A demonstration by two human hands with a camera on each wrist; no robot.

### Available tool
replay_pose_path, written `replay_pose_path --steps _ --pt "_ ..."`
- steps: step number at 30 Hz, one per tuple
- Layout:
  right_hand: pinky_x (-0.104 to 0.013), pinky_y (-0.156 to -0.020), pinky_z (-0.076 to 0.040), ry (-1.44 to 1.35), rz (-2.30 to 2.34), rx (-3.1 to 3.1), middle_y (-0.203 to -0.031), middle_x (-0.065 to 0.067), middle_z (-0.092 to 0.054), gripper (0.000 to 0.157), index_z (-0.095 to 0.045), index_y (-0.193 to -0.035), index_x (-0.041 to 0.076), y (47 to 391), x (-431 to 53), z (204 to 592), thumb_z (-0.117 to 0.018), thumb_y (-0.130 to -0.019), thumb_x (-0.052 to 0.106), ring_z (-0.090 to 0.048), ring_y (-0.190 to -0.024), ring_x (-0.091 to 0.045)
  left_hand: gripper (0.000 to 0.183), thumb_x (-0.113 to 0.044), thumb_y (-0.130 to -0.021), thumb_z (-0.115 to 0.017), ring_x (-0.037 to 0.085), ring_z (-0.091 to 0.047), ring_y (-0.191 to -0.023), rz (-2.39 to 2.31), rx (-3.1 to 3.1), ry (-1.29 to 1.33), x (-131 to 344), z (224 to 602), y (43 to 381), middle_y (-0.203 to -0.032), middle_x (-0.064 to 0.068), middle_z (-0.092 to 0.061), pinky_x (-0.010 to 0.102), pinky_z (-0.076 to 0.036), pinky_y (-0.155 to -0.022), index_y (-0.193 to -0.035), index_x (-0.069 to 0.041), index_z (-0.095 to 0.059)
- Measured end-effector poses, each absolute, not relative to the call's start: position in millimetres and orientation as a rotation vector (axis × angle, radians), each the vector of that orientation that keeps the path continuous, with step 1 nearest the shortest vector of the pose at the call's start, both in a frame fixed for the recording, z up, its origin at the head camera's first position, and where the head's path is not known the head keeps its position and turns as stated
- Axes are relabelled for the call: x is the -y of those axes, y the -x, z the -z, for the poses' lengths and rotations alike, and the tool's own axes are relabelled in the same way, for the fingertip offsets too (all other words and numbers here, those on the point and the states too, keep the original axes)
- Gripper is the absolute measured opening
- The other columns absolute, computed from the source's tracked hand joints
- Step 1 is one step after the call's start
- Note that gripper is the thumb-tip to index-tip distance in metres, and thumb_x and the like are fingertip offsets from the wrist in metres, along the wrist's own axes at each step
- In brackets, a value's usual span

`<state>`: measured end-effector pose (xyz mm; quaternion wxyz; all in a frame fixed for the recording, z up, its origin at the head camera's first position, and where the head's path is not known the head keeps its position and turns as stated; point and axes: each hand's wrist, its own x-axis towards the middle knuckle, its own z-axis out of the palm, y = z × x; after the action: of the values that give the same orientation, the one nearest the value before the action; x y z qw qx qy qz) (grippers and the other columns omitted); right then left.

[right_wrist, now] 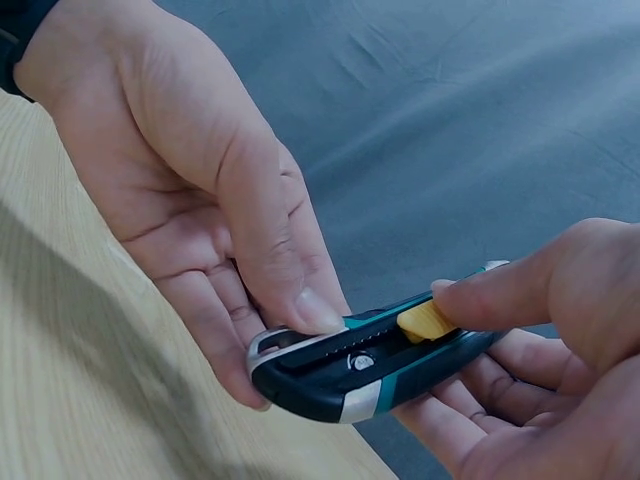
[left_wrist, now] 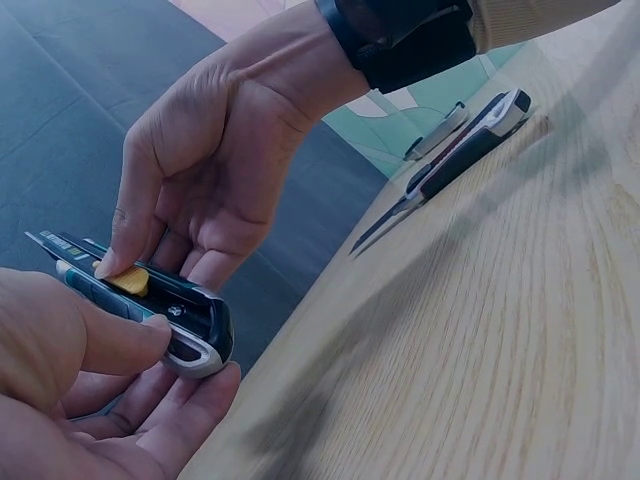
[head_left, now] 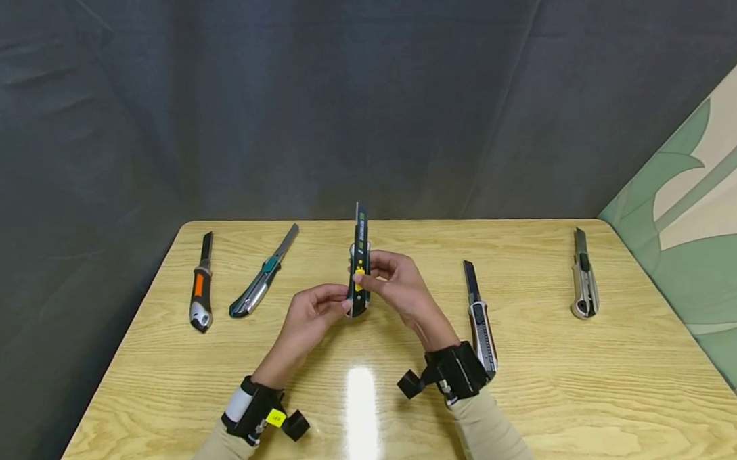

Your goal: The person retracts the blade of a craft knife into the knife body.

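Observation:
A black and teal utility knife point(head_left: 358, 294) with a yellow slider point(right_wrist: 426, 322) is held up over the middle of the table, blade end pointing away. My left hand point(head_left: 311, 320) pinches its rear end between thumb and fingers, as the left wrist view shows with the knife's butt point(left_wrist: 212, 345). The right hand point(head_left: 404, 290) grips the knife farther up, its thumb on the yellow slider and its fingers behind the body. A dark strip reaches out of the front of the handle.
On the wooden table point(head_left: 569, 392) lie an orange and black utility knife point(head_left: 201, 293) and a teal and silver one point(head_left: 257, 284) to the left. To the right are a black and silver knife point(head_left: 482, 334), partly behind the right wrist strap, and a grey-beige knife point(head_left: 583, 280).

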<state>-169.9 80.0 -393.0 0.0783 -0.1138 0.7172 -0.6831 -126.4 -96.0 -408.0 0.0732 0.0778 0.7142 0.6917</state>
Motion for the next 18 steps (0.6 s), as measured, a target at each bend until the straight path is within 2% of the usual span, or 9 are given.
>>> replay_pose_path --steps 9,14,18 --pt "-0.028 -0.073 -0.051 0.354 2.044 -2.090 -0.105 -0.014 -0.064 0.033 -0.063 -0.111 0.006 170.6 -82.1 395.6 -0.069 -0.079 0.005 -0.059 -0.091 -0.027 0.025 -0.007 -0.086 -0.062 0.032 -0.061 -0.092 -2.063 -2.153 -0.188 95.5 403.7 125.6 -0.103 0.023 -0.064 0.058 -0.046 -0.088 -0.109 0.005 -0.062" --pt "-0.026 -0.072 -0.053 0.342 2.047 -2.071 -0.101 -0.016 -0.064 0.031 -0.063 -0.110 0.007 170.7 -82.8 394.6 -0.069 -0.079 0.005 -0.061 -0.088 -0.028 0.026 -0.008 -0.085 -0.064 0.028 -0.062 -0.092 -2.058 -2.160 -0.147 95.2 405.2 125.9 -0.103 0.021 -0.064 0.055 -0.048 -0.088 -0.109 0.003 -0.063" --pt "-0.029 -0.077 -0.054 0.330 2.033 -2.074 -0.102 -0.016 -0.065 0.032 -0.064 -0.111 0.008 170.3 -81.1 393.2 -0.069 -0.080 0.008 -0.062 -0.089 -0.027 0.026 -0.007 -0.084 -0.065 0.026 -0.062 -0.089 -2.086 -2.168 -0.110 96.2 406.8 126.5 -0.102 0.019 -0.064 0.055 -0.049 -0.086 -0.108 0.002 -0.064"
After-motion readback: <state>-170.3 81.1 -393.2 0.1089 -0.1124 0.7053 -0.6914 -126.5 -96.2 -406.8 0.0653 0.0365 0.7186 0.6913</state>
